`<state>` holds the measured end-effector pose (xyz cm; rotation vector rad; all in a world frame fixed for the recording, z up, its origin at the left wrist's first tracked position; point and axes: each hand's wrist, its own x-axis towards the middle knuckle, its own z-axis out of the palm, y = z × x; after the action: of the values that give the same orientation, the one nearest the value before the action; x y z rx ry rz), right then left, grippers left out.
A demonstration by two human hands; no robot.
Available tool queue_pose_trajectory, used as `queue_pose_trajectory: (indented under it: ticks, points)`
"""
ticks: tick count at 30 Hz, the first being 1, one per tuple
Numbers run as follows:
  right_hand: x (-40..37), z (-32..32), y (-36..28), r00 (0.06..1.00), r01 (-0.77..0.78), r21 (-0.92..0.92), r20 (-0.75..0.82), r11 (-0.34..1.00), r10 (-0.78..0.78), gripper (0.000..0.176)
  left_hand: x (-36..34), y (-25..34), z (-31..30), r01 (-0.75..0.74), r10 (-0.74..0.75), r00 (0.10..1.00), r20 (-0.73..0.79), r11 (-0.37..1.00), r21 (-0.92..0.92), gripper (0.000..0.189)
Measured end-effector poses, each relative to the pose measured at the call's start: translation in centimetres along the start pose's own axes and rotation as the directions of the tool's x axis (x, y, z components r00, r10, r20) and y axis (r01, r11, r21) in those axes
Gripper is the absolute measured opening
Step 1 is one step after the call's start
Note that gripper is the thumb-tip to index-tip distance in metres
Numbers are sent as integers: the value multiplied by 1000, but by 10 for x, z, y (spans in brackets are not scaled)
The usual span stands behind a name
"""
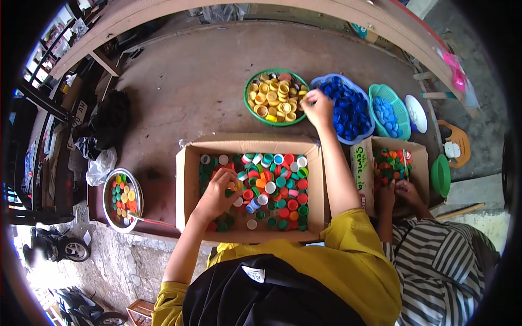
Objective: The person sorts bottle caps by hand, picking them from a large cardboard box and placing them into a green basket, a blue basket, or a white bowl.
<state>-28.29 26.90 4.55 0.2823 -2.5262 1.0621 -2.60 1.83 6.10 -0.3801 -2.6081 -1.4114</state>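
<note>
Over the cardboard box [255,145] of mixed bottle caps [270,187], the left hand [218,193] pinches a yellow cap [237,185], so picking caps out by colour seems the step in hand. Farther right, the right hand [319,107] is at the right edge of the green basket [276,124] of yellow caps [283,98], fingers drawn together, though I cannot tell whether they grip one. Moving the pinched cap there would call for clearing the box's far wall.
</note>
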Motion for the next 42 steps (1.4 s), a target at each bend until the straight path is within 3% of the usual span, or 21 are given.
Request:
queue_pose_trajectory:
  ticks: [1, 2, 4, 5, 7, 10, 11, 12, 17, 20, 21, 23, 24, 25, 28, 32, 34, 36, 38, 39, 42]
  points:
    - [-2, -4, -2, 992, 52, 26, 111, 998, -54, 23, 9, 0, -3, 10, -10, 1000, -14, 999, -30, 29]
    - [-3, -1, 4, 989, 112, 43, 93, 993, -115, 24, 20, 1, -7, 24, -24, 999, -28, 1000, -19, 29]
    - [-3, -4, 5, 997, -66, 58, 43, 996, 64, 26, 43, 1, -12, 50, -50, 997, -58, 999, 1, 28]
    - [-4, -3, 5, 991, -133, 168, -7, 977, 136, 28, 56, -2, -12, 102, -108, 991, -81, 992, -69, 27]
    - [-2, 14, 26, 973, -201, 339, -37, 919, 226, 33, 87, -17, -11, 54, -59, 988, -144, 998, -36, 26]
    - [3, 23, 24, 994, -20, 238, -104, 971, 46, 28, 149, -22, -11, -46, 51, 978, -203, 998, 31, 24]
    - [4, 26, 22, 997, -38, 232, -54, 972, 52, 27, 170, -23, -11, -67, 76, 975, -211, 997, 47, 24]
    - [4, 25, 15, 989, -144, 307, 66, 941, 129, 27, 192, -26, -11, -69, 79, 976, -202, 996, 56, 24]
    - [-10, 18, -6, 987, -148, 280, 103, 949, 124, 35, 288, -52, 6, -11, 17, 993, -121, 999, 48, 27]
    - [-18, 7, -15, 988, -87, 224, 146, 971, 55, 35, 315, -61, 21, 38, -44, 999, 21, 976, 213, 33]
    - [-21, 4, -19, 984, -140, 279, 141, 950, 104, 34, 321, -74, 26, 47, -86, 985, 151, 970, 240, 35]
    - [-24, 3, -19, 978, -197, 376, 142, 905, 154, 31, 332, -98, 39, 96, -156, 975, 156, 938, 333, 43]
    - [-25, 2, -17, 978, -201, 416, 143, 887, 154, 30, 334, -104, 45, 121, -192, 969, 157, 918, 377, 48]
    - [-26, 1, -15, 978, -201, 456, 143, 867, 152, 29, 326, -73, 30, 233, -318, 924, 212, 909, 346, 53]
    - [-28, -2, -18, 981, -192, 453, 110, 871, 159, 27, 317, -72, 29, 178, -289, 909, 301, 921, 348, 50]
    - [-36, -6, -23, 991, -121, 438, -3, 891, 136, 22, 297, -77, 17, 109, -164, 974, 156, 944, 311, 58]
    - [-41, -11, -30, 989, -62, 402, -98, 914, 110, 18, 279, -56, -9, 201, -216, 975, 49, 955, 220, 59]
    - [-49, -16, -45, 989, 21, 340, -144, 940, 31, 15, 247, -48, -39, 169, -180, 983, 41, 965, 199, 58]
    - [-63, -16, -68, 998, 0, 423, -61, 906, 28, 14, 201, -34, -62, 108, -108, 994, -8, 980, 166, 56]
    - [-70, -13, -79, 998, 58, 408, -14, 911, -57, 14, 175, -28, -72, 68, -64, 997, -34, 987, 148, 47]
    - [-105, 6, -117, 952, 145, 468, 173, 872, -252, 14, 90, -16, -94, 27, -7, 990, -142, 989, 143, 44]
